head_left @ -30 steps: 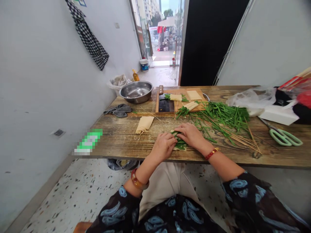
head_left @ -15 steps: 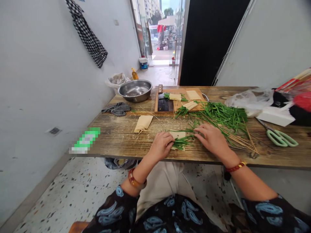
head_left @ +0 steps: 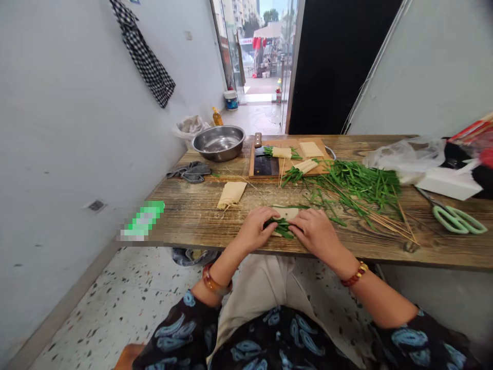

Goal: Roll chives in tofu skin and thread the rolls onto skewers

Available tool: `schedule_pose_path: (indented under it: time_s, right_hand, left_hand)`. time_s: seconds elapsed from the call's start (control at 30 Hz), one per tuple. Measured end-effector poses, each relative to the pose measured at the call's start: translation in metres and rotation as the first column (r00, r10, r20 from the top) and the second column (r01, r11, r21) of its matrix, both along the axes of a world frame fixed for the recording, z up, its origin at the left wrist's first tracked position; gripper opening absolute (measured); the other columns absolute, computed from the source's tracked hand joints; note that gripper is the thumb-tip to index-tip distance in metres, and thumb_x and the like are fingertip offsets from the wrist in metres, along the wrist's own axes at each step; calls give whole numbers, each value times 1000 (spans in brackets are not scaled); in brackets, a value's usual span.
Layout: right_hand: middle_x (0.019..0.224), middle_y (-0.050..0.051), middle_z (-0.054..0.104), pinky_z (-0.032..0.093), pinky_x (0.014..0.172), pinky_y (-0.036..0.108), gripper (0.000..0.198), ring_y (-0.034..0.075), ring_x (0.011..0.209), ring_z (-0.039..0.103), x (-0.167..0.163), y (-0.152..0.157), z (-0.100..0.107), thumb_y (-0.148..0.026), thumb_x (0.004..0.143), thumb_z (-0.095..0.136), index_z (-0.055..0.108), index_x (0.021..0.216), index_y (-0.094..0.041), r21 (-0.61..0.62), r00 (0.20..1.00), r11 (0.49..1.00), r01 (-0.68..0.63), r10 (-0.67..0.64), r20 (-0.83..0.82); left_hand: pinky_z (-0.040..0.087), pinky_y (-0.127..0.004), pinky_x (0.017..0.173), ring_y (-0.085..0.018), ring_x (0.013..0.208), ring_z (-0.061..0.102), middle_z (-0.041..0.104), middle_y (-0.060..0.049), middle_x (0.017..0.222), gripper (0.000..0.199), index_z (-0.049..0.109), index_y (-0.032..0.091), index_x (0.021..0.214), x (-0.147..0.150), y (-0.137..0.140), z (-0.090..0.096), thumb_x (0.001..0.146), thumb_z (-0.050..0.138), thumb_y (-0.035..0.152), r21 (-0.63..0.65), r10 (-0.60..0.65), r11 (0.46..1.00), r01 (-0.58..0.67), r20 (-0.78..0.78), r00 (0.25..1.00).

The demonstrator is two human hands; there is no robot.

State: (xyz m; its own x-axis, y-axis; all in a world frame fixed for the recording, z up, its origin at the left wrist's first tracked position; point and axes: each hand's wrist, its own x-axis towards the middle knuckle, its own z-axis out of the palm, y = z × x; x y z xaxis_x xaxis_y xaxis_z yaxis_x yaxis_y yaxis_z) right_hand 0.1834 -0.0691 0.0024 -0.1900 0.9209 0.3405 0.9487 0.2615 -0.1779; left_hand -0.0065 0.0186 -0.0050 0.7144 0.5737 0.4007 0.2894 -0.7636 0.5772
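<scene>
A pale tofu-skin sheet [head_left: 288, 211] lies near the table's front edge with a bundle of cut chives [head_left: 283, 227] across it. Curled around the left end of the bundle are the fingers of my left hand [head_left: 254, 227]. My right hand [head_left: 316, 234] closes on the right end, thumb low and fingers over the greens. The tips of both hands partly hide the chives. Further left rests a small stack of tofu-skin sheets [head_left: 232, 195]. Loose chives [head_left: 362, 182] are heaped to the right, with bamboo skewers [head_left: 385, 222] beside them.
Behind my hands, a cutting board [head_left: 283, 172] carries a cleaver [head_left: 265, 163], finished-looking rolls [head_left: 306, 166] and tofu-skin squares [head_left: 311, 149]. A steel basin [head_left: 219, 144] and grey cloth [head_left: 191, 171] stand at the left. Green-handled scissors [head_left: 458, 220] and a white box [head_left: 449, 182] sit right.
My right hand has moved left and down, from loose strands beside the sheet onto the bundle's right end. My left hand stays on the left end. The view has shifted slightly.
</scene>
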Motion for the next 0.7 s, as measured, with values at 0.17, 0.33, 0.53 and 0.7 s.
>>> schedule_pose_path:
  time_s: [0.17,0.33,0.53,0.7]
  right_hand:
    - [84,6,65,32,75,34,19,21,86,52,-2,-2,-1,-27,92,52,69,90,-20,-6,1000,1000,8,-7,21]
    - [90,6,66,35,75,32,23,21,88,53,3,-3,-5,-32,94,48,68,98,-22,-64,998,997,-32,28,-64]
    - [91,8,65,36,73,34,29,23,89,54,-5,-5,-3,-42,89,55,65,111,-24,-30,998,999,27,-28,-58]
    - [86,5,66,37,73,32,20,20,84,55,-1,5,-10,-29,93,52,71,92,-25,-56,988,998,10,-19,-153]
  left_hand:
    - [42,-38,89,-22,99,59,68,-6,102,16,66,20,94,6,3,-1,78,66,19,64,-155,985,161,-92,984]
    - [45,-32,79,-18,86,60,66,-6,88,9,66,17,82,14,6,-9,82,58,12,51,-141,988,144,-46,989]
    - [45,-32,80,-19,86,59,65,-5,86,10,65,17,87,15,2,-9,79,61,13,24,-64,998,65,-57,996]
    - [46,-31,79,-18,85,61,67,-4,89,10,65,18,90,10,3,-6,83,58,17,-97,-33,995,34,9,999]
